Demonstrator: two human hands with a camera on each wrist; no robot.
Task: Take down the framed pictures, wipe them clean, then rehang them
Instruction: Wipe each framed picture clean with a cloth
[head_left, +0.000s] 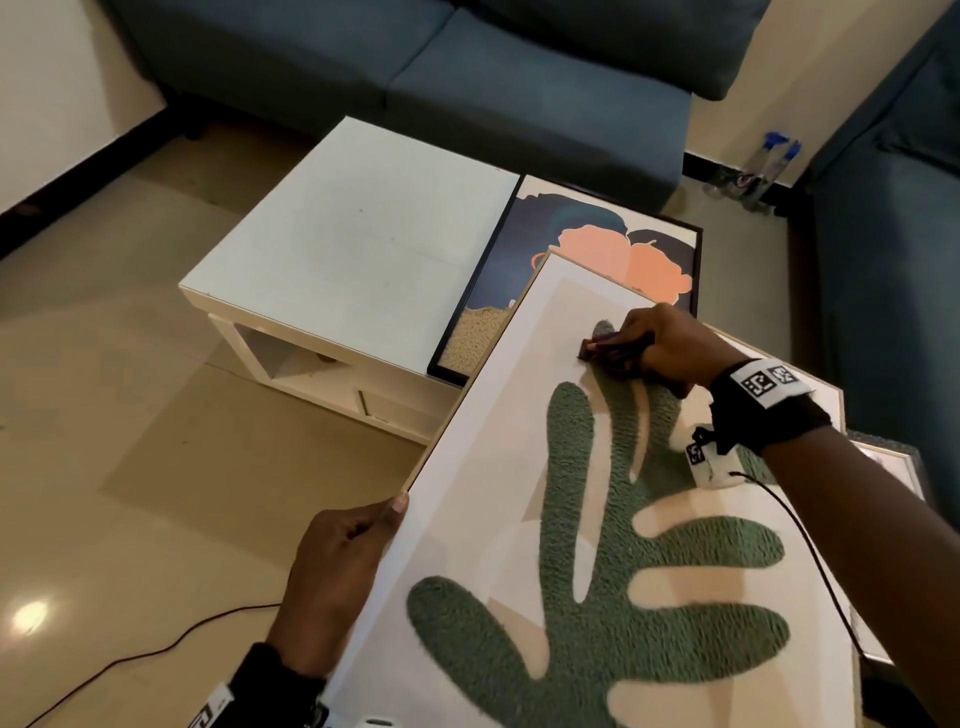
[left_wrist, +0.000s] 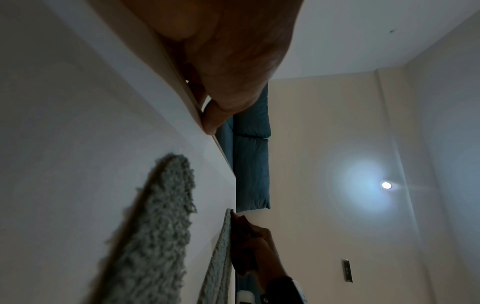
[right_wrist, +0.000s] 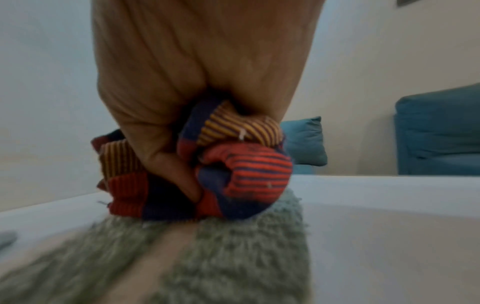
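Note:
A large white-framed picture (head_left: 498, 467) with a tufted green leaf shape lies tilted across my lap and the table edge. My left hand (head_left: 343, 561) grips its left edge, thumb on top; the left wrist view shows that hand (left_wrist: 223, 86) curled round the frame edge (left_wrist: 197, 107). My right hand (head_left: 660, 348) holds a bunched striped red, blue and yellow cloth (head_left: 605, 353) pressed on the picture's upper part. The right wrist view shows the cloth (right_wrist: 233, 174) wadded under my fingers (right_wrist: 166, 160) on the green tufting (right_wrist: 233, 246). A second picture (head_left: 571, 249), black-framed with peach shapes, lies under it.
A white coffee table (head_left: 353, 249) stands ahead, with a blue sofa (head_left: 467, 78) behind it and another sofa (head_left: 893, 260) on the right. Spray bottles (head_left: 774, 166) stand on the floor by the wall. A cable (head_left: 130, 660) trails over the tiled floor. Another frame (head_left: 893, 467) peeks out at right.

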